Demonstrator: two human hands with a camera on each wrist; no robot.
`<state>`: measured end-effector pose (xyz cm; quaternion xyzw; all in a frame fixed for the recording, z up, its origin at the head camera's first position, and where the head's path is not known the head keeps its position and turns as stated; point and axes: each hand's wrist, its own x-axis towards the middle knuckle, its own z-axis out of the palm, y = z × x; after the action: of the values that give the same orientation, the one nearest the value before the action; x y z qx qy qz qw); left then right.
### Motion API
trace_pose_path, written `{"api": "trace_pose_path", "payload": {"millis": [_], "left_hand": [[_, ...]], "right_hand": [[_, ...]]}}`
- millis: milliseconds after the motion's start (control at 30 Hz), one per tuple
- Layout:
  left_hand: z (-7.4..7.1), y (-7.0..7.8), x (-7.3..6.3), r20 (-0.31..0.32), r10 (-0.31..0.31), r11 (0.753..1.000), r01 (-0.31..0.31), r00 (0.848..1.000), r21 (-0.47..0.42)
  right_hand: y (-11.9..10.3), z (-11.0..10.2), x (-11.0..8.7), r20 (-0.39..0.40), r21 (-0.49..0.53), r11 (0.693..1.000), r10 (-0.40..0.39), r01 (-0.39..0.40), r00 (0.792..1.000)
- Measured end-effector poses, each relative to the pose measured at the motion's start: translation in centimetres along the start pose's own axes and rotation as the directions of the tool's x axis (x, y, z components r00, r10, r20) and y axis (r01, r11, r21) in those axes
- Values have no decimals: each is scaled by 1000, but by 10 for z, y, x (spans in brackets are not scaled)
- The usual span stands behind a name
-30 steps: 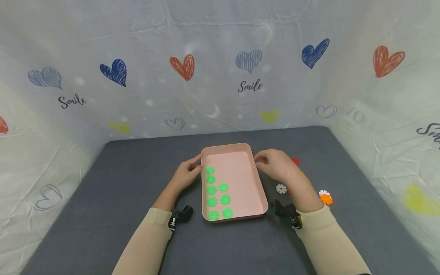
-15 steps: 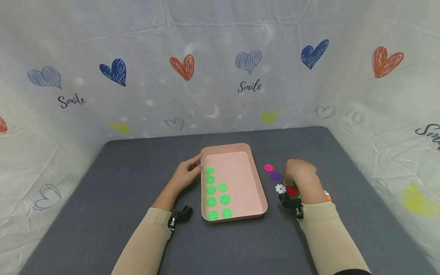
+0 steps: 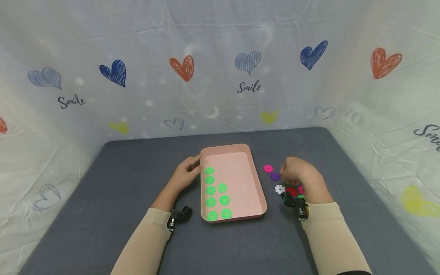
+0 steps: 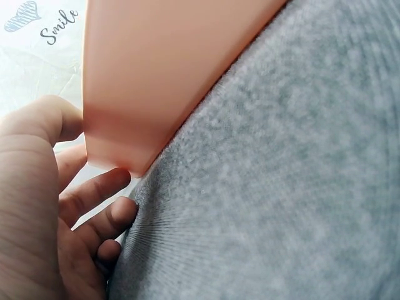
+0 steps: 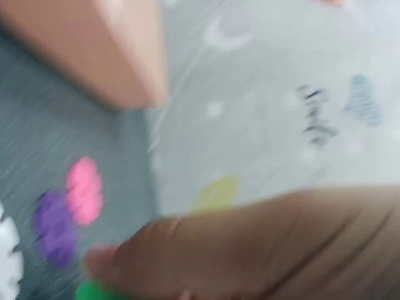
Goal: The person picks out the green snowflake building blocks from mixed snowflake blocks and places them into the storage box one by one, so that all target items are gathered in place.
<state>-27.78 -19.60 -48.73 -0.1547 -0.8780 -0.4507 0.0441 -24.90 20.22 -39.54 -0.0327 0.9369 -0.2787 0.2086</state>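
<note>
My left hand [image 3: 186, 173] touches the left side of a pink tray [image 3: 245, 183], near its far corner. In the left wrist view, the thumb [image 4: 65, 122] meets the tray's rim and relaxed fingers lie by the corner. Green notched discs [image 3: 211, 190] lie in the tray along its left side in two columns. To the right, my right hand [image 3: 300, 170] is over a group of coloured discs, its fingers bent downward. In the blurred right wrist view, a green disc [image 5: 97, 292] shows under the thumb tip, mostly hidden; it appears pinched.
Right of the tray lie a pink disc [image 3: 268, 168], a purple disc [image 3: 275, 176], a white disc [image 3: 280, 189] and a red disc [image 3: 291, 191], partly covered by the right hand and wrist camera. A patterned curtain [image 3: 213, 95] encloses the grey table [image 3: 144, 175].
My right hand has left the tray's right side and moved right to the loose discs, uncovering the pink and purple ones. The left hand stays at the tray.
</note>
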Motion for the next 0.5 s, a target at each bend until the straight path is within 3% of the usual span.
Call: {"api": "trace_pose_path", "payload": {"millis": [100, 233, 400, 500], "left_hand": [[0, 0, 0, -1, 6, 1000, -6, 1000, 8], [0, 1, 0, 1, 9, 1000, -9, 1000, 6], [0, 2, 1, 15, -3, 1000, 2, 1000, 20], [1, 4, 0, 15, -6, 999, 5, 1000, 40]], "right_hand": [[-17, -5, -8, -59, 130, 986, -102, 109, 993], [-50, 3, -18, -159, 264, 933, -209, 245, 965], [-87, 34, -21, -213, 348, 868, -294, 354, 932], [-101, 57, -14, -225, 410, 831, -308, 377, 924]]}}
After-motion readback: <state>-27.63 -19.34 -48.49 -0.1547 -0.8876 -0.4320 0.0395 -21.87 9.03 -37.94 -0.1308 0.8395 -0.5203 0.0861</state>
